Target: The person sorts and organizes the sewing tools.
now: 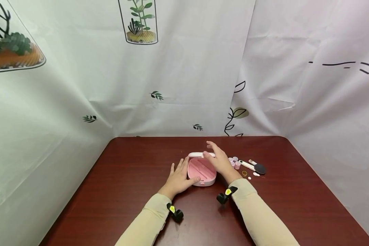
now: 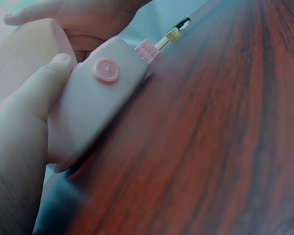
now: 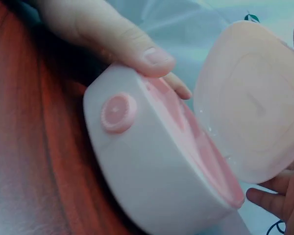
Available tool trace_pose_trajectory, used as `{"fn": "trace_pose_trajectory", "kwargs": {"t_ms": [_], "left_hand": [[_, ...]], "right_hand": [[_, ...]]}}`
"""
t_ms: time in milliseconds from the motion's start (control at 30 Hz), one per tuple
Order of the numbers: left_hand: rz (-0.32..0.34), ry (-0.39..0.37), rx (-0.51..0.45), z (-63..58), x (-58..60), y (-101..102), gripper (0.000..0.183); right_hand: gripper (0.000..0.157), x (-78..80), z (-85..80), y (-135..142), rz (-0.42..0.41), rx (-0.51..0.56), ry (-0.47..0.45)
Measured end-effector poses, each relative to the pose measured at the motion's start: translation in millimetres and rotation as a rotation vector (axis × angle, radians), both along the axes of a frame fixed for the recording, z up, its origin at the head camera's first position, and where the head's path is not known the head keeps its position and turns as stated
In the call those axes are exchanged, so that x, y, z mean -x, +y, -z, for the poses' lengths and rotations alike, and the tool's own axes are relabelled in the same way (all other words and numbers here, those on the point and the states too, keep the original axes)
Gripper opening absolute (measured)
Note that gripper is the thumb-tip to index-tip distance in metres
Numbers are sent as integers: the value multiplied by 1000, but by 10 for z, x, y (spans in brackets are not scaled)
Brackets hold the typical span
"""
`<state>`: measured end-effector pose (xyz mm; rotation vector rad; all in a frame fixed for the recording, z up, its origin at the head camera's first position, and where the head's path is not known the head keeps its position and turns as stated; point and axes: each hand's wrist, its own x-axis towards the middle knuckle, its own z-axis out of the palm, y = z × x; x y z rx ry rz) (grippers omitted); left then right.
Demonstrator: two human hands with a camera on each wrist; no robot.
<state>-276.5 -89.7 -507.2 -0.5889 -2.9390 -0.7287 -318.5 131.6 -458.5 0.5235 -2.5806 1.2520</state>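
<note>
A small white case (image 1: 204,183) with a pink divided inside (image 1: 203,169) stands on the table, its lid (image 3: 245,98) raised at the back. On its front sits a round pink button (image 3: 118,112). My left hand (image 1: 178,179) holds the case at its left side, the thumb over the front rim and the other fingers along the side. My right hand (image 1: 220,162) is at the right end of the raised lid, with its fingers spread and relaxed. In the right wrist view, those fingers appear beside the lid's edge.
To the right of the case are several small pink-and-white tubs (image 1: 237,165), a white-handled tool with a dark round head (image 1: 260,168), a gold ring (image 1: 244,173) and small white discs (image 1: 256,174). A printed white curtain (image 1: 178,78) hangs behind the dark red table (image 1: 135,157).
</note>
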Motion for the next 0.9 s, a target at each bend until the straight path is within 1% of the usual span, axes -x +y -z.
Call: {"fn": "trace_pose_trajectory", "kwargs": {"t_ms": [133,300,400,467,600,700,800,900], "left_hand": [[2,5,-10,-22,-15,3,103],[14,18,-12,-14,-18,3,103],[31,33,-3,-6,-22,-5,102],[36,39,1,-11,-33,-11,100],[41,41,-22,-10,-46,-9,95],[29,38,-36,-12,-55,8,91],[13,32,-29,-15,-51,24,88],[8,27,-33,-17,-36,25,86]], "right_hand": [[59,40,-57,-12,35,7,-86],[68,84,-127,-10,40,11,-153],[75,124,-152,-6,48,26,-176],[77,141,-162,-3,55,31,-188],[79,157,-167,3,74,19,-195],[79,157,-175,3,90,1,-191],[80,160,-191,-1,100,-11,-190],[83,173,-213,-9,107,-25,-205]]}}
